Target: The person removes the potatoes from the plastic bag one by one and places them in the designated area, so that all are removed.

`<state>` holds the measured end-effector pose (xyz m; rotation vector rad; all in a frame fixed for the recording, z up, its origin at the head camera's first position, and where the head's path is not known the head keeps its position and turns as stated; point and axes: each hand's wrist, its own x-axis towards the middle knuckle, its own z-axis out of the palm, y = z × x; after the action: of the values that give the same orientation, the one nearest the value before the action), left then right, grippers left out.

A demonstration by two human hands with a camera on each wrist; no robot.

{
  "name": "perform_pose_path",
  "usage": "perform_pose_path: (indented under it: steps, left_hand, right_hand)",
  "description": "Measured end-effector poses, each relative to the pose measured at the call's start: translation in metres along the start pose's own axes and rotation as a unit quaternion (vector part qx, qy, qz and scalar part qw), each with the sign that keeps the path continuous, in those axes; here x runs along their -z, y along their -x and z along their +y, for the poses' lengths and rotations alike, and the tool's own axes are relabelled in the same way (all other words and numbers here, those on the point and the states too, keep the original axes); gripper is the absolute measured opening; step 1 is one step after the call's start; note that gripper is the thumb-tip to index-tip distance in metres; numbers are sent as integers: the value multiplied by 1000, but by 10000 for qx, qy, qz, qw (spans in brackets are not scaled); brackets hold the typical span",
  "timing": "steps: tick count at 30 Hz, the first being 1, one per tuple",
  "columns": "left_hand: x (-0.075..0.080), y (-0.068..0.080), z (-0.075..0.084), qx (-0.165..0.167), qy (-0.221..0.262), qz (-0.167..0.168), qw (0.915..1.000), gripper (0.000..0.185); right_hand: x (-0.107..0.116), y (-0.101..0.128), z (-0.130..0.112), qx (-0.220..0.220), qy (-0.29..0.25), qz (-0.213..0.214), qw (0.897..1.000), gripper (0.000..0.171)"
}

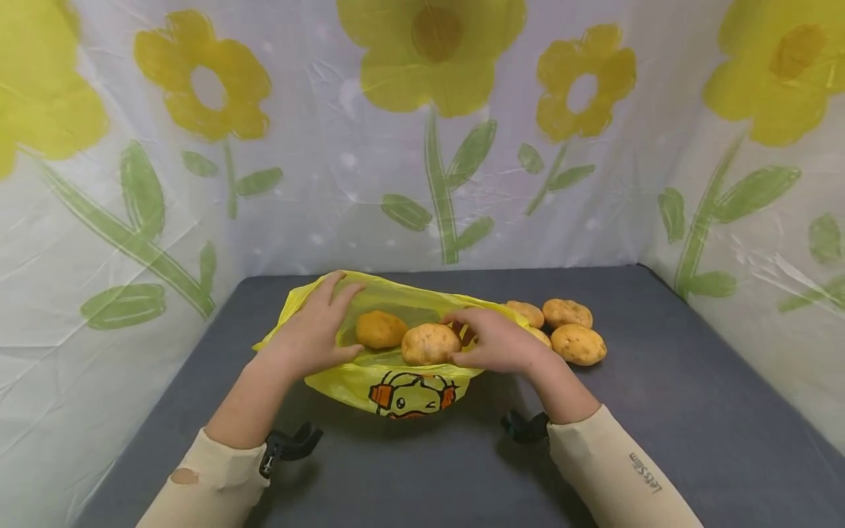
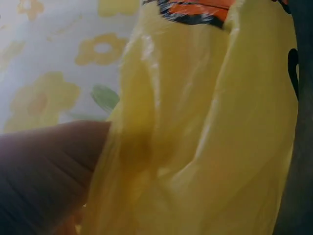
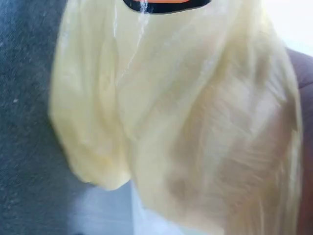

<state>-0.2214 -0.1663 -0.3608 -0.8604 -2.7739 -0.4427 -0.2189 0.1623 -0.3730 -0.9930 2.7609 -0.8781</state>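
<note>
My left hand [image 1: 315, 328] held the yellow bag [image 1: 389, 381] open on the table [image 1: 660, 411], fingers loosely spread; my right hand [image 1: 496, 339] gripped a potato [image 1: 430, 344] at its mouth.

1. Looks like a makeshift recording booth rather than a lived-in room.
2. Enclosed on three sides by a creased white plastic sheet [image 1: 317, 220] printed with large yellow flowers [image 1: 429, 51] and green stems, filling the upper frame and both edges.
3. Floored in the lower middle by a plain dark grey counter [image 1: 693, 411], tucked tight against the sheet.
4. Furnished only with potatoes [image 1: 577, 343] and a yellow bag [image 1: 370, 385] at centre.
</note>
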Motion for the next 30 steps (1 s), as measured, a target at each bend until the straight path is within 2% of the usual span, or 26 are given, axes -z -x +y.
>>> perform_pose_path:
  steps: [3,6,11,13,20,30]
  left_hand:
    - [-5,1,-8,370,440,-337,9978,104]
    - [-10,3,-14,581,704,-601,9940,109]
    - [-13,7,-15,747,696,-852,9911,107]
    - [-12,7,-13,745,621,-858,9916,101]
    - [-7,5,-6,327,189,-574,9976,83]
    - [-1,1,0,338,5,-574,9978,81]
  right_hand:
    - [-1,-2,8,-62,-391,8,9992,52]
    - [-6,-5,20,-241,-832,137,9961,54]
    - [-8,-4,32,-374,-1068,535,9921,58]
    - [-6,-3,30,-329,-1104,616,9914,57]
    - [6,1,16,-294,-1079,608,9919,55]
    - [31,20,4,-902,-460,333,9943,57]
